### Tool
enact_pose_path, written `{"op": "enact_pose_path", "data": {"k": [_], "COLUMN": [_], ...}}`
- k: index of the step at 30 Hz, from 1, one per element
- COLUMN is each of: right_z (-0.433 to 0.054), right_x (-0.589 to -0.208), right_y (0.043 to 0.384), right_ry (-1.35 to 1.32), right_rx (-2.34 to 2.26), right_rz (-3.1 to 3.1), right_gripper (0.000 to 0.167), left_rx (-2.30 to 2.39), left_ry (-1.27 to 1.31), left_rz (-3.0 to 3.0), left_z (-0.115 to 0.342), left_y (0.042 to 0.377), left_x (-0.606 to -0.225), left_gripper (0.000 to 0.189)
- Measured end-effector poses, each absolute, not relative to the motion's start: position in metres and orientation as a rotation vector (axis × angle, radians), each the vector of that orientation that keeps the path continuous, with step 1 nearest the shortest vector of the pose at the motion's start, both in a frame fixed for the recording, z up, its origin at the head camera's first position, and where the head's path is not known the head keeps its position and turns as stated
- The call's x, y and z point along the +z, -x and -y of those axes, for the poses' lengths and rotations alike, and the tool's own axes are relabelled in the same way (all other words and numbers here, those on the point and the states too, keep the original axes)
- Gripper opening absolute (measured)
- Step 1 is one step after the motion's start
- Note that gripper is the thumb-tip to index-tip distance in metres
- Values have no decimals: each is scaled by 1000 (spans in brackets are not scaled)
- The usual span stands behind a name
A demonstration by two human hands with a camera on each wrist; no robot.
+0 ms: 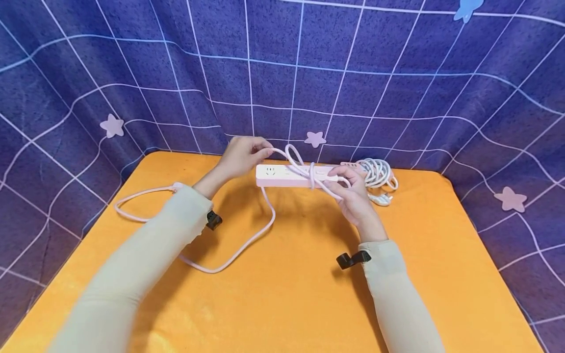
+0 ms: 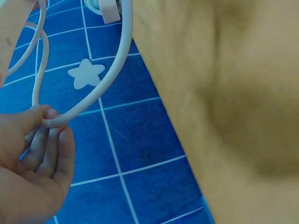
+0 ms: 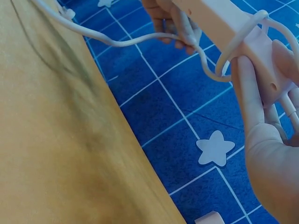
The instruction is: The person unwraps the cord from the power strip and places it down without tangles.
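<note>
A white and pink power strip is held up over the back of the table, sockets upward. My right hand grips its right end, thumb on one side and fingers on the other in the right wrist view. The strip's pale pink cord wraps around the body near that end and forms a loop above it. Left of the strip, my left hand pinches the cord between thumb and fingertips, also seen in the left wrist view. From there the cord hangs in a curve.
The cord's slack lies across the orange table, its plug end near the left forearm. Behind my right hand sits another power strip with a bundled white cord and a plug. A blue gridded curtain surrounds the table.
</note>
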State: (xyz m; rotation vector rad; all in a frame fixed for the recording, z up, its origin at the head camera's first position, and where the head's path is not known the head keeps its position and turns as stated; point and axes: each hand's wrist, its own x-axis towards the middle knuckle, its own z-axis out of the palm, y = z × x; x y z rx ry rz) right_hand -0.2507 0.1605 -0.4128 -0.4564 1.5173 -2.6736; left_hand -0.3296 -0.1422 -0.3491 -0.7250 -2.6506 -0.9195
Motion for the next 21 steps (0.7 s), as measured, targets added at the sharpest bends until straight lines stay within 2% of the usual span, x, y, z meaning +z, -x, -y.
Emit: {"op": "enact_pose_path", "data": {"k": [10,21], "right_z": [-160,-161], "right_x": [-414,-415], "right_y": [252,253], "right_ry": [447,392], "right_rx": [-2636,-2625], "right_rz": [-1594,-1638], "right_gripper": [38,38], "left_rx": [-839,-812], "left_ry": [713,735], "left_rz": [2615,2453], "left_z": [137,133], "left_y": [336,328], "left_x": [-321,-287], "left_gripper": [16,17]}}
